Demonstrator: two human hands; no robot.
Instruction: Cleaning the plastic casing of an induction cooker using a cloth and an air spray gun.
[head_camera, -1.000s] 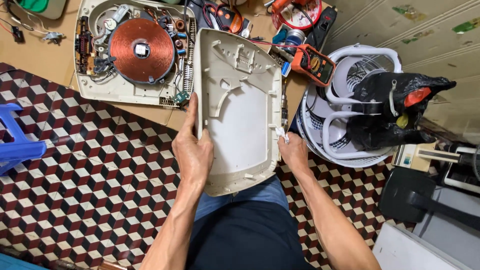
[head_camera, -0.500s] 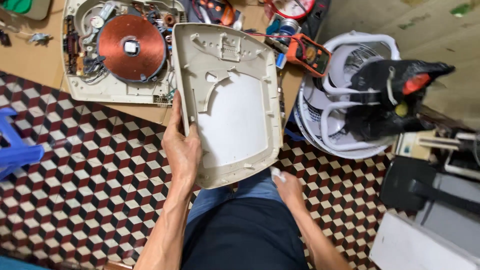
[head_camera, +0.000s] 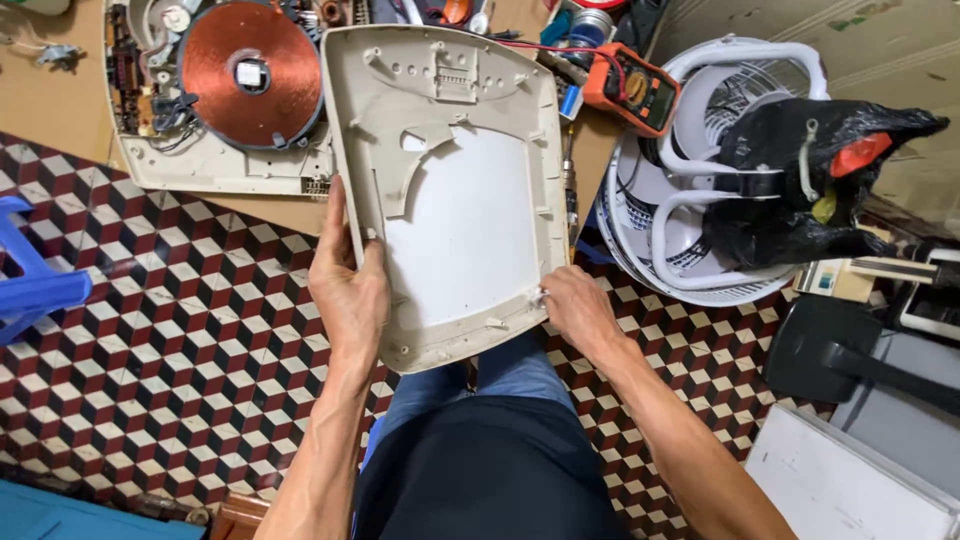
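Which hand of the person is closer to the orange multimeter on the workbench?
The right hand. It grips the lower right corner of the beige plastic cover, below the orange multimeter. The left hand holds the cover's opposite edge, farther away.

One plastic cover (head_camera: 455, 190), one copper coil (head_camera: 252, 75), one multimeter (head_camera: 630, 90) (orange), one fan (head_camera: 700, 170).

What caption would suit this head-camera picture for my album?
Both hands, left hand and right hand, hold a beige plastic cooker cover beside an opened induction cooker base with its copper coil.
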